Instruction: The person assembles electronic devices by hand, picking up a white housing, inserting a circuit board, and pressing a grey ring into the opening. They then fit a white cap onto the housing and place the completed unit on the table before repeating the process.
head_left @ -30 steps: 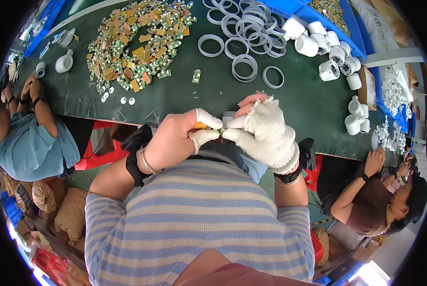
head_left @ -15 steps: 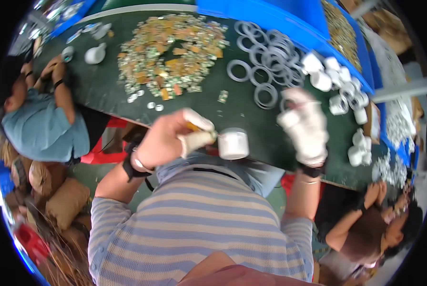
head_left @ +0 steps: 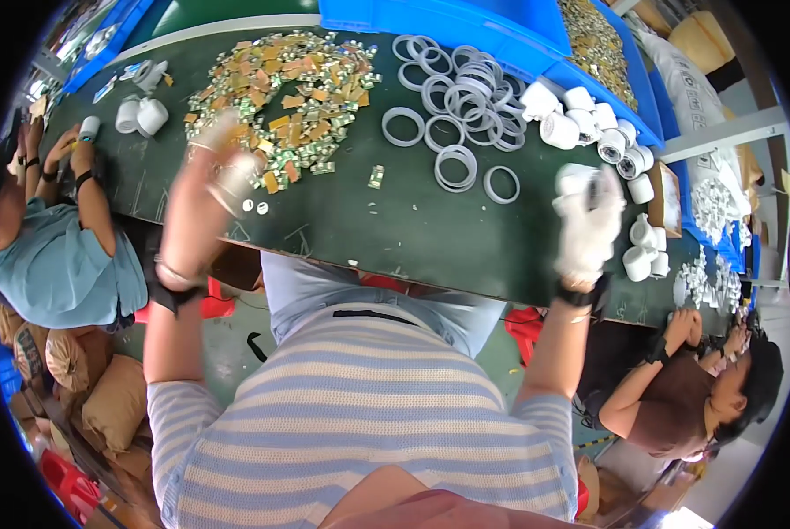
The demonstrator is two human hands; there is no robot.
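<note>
My left hand [head_left: 210, 176], partly gloved and blurred by motion, hovers over the near left edge of a pile of small circuit boards [head_left: 311, 110]. Its thumb and fingers look apart, and I see nothing held between them. On the right, my gloved right hand [head_left: 586, 234] closes around a white plastic housing [head_left: 575, 179]. Just beyond that hand lies a group of similar white housings [head_left: 559, 131]. Clear plastic rings [head_left: 457, 167] lie in a loose heap between the boards and the housings. One small board [head_left: 376, 177] sits apart at mid table.
Two white housings [head_left: 151, 116] stand at the far left. Blue bins [head_left: 465, 26] line the back edge, one holding many small parts [head_left: 596, 48]. More housings [head_left: 639, 263] lie near a cardboard box [head_left: 668, 198]. Co-workers sit left [head_left: 69, 260] and right [head_left: 673, 410].
The white housing near my left hand has left the front middle; a second housing now stands at far left. My left hand moved left toward the boards. My right hand took hold of a housing.
</note>
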